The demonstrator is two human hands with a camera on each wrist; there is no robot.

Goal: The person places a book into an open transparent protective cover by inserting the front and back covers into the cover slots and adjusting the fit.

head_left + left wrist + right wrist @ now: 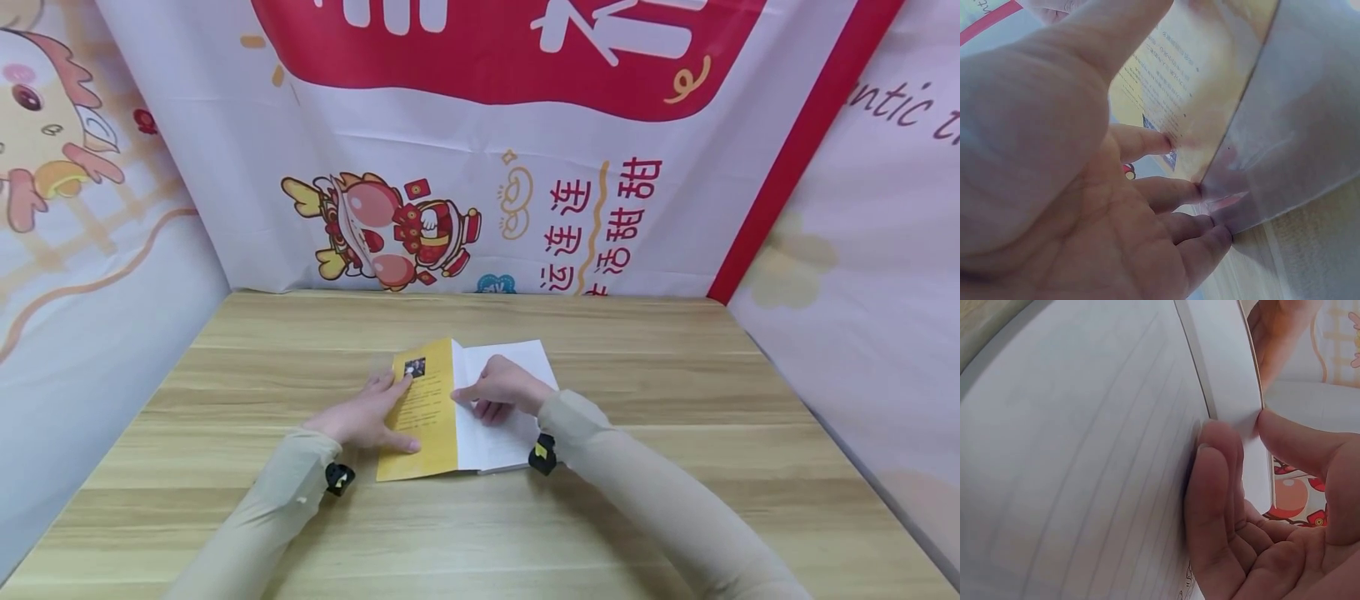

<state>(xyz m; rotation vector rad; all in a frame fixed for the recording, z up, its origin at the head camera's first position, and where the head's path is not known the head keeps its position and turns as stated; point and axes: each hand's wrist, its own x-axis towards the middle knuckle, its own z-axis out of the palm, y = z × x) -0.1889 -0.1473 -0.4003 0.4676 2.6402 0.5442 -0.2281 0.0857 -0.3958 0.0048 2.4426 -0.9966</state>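
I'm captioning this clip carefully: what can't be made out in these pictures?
Yellow flap: partly under the left hand, print too small, head view.
Small photo: too tiny for detail, head view.
White page: partly covered by the right hand, head view.
Faint lines on that page: too blurred to read, right wrist view.
White characters on the red panel: cut off by the top edge, head view.

Book flap (433,425) was yellow, dark-printed; page (501,447) was white; sleeves (660,492) were beige; table (675,375) was light brown, wood-grained; backdrop (465,142) was white and red
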